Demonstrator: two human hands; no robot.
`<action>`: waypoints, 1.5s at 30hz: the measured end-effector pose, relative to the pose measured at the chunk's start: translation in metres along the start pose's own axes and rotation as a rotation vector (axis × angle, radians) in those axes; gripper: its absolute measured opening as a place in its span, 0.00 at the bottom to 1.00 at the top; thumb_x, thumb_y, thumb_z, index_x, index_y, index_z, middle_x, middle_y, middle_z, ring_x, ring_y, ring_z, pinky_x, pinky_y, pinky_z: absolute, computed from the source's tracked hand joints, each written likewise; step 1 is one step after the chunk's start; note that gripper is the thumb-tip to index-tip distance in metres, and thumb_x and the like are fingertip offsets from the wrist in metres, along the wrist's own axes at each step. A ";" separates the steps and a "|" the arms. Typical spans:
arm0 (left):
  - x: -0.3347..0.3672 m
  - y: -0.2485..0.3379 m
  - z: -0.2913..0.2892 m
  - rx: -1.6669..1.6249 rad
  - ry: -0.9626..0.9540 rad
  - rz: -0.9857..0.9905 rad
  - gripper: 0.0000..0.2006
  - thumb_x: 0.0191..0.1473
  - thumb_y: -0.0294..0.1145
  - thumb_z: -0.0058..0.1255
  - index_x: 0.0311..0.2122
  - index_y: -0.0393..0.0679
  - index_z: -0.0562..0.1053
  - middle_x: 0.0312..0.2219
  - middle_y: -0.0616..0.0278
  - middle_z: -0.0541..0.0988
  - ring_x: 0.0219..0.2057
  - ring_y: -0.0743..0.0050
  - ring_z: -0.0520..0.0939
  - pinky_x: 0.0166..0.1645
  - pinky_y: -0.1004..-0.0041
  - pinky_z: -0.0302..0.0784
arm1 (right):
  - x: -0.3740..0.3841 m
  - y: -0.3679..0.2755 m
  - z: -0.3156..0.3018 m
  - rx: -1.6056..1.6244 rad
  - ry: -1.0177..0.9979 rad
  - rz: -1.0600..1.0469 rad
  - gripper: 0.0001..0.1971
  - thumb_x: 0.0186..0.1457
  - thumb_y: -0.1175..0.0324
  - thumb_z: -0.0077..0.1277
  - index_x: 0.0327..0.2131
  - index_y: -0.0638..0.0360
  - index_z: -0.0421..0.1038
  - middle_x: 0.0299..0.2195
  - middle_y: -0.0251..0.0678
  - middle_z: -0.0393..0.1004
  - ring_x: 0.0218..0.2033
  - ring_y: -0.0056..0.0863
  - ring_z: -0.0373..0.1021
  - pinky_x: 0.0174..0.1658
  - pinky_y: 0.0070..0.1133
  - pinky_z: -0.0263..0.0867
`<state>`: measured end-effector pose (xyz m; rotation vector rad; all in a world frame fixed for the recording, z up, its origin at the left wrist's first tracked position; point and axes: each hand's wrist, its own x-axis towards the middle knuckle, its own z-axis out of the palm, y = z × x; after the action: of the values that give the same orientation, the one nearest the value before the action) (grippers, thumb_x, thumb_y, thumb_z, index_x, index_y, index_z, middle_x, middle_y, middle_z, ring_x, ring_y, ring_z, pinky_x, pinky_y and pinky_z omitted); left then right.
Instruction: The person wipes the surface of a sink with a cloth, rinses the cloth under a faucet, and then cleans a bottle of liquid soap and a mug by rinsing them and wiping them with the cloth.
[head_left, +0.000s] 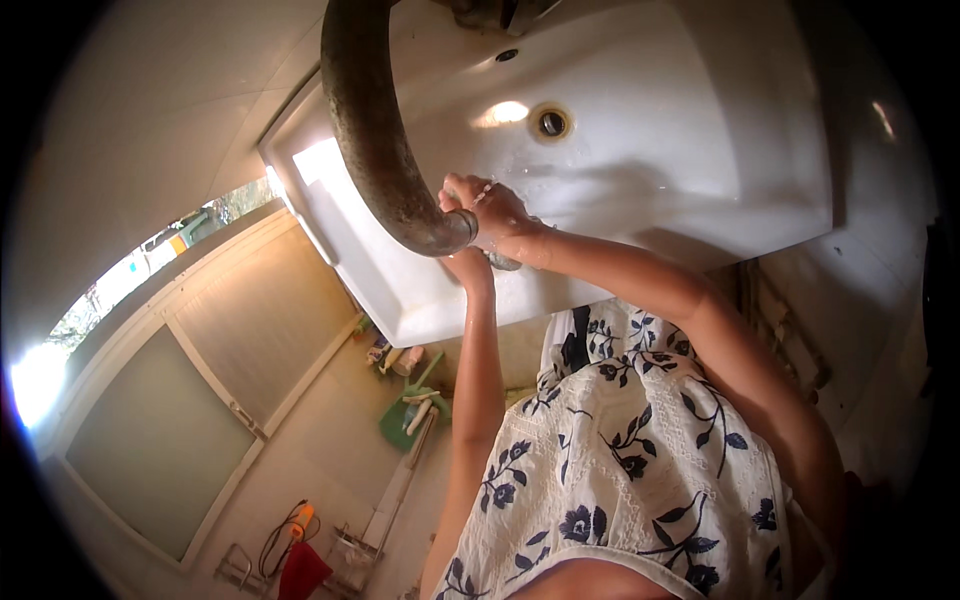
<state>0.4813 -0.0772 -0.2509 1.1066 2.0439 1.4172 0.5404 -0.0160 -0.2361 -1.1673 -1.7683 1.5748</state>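
Both hands are together over a white washbasin (640, 90), just under the end of a thick, worn curved spout (375, 130). Water glints and splashes on my right hand (497, 212), whose fingers curl in. Something small and greenish shows by those fingers, too little of it to name. My left hand (464, 264) is mostly hidden behind the spout's tip; only its wrist side shows and its fingers cannot be seen. A greyish, wet-looking lump (503, 262) lies between the wrists; I cannot make out what it is.
The basin has a round drain (551, 123) and a small overflow hole (507, 55). A cabinet-like framed door (160, 440) stands at the left. Below are a green dustpan (402, 420), a red cloth-like thing (304, 572) and an orange object with a cord (300, 520). Pipes (790, 330) run under the basin.
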 end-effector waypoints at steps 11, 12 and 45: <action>0.004 0.026 -0.004 -0.418 -0.147 -0.366 0.23 0.51 0.43 0.36 0.47 0.35 0.58 0.42 0.56 0.65 0.43 0.70 0.66 0.47 0.71 0.62 | -0.032 0.018 -0.018 0.274 0.014 -0.259 0.36 0.40 0.67 0.53 0.52 0.50 0.44 0.48 0.41 0.52 0.49 0.32 0.52 0.51 0.23 0.51; 0.003 0.017 0.001 -0.329 -0.179 -0.252 0.29 0.51 0.49 0.35 0.50 0.35 0.52 0.44 0.55 0.62 0.45 0.68 0.63 0.48 0.72 0.59 | -0.030 0.030 -0.014 0.273 0.013 -0.263 0.36 0.40 0.67 0.53 0.52 0.50 0.44 0.48 0.41 0.52 0.49 0.32 0.52 0.51 0.23 0.51; -0.025 -0.038 0.009 -1.317 -0.434 -0.693 0.32 0.48 0.61 0.18 0.52 0.48 0.53 0.50 0.57 0.58 0.50 0.61 0.61 0.54 0.61 0.53 | -0.039 0.041 -0.038 0.786 -0.106 0.092 0.17 0.47 0.58 0.43 0.37 0.61 0.64 0.32 0.32 0.69 0.34 0.23 0.65 0.40 0.19 0.59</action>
<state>0.4882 -0.0985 -0.2915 0.0683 0.6831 1.4710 0.6022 -0.0300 -0.2605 -0.7808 -0.9674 2.1256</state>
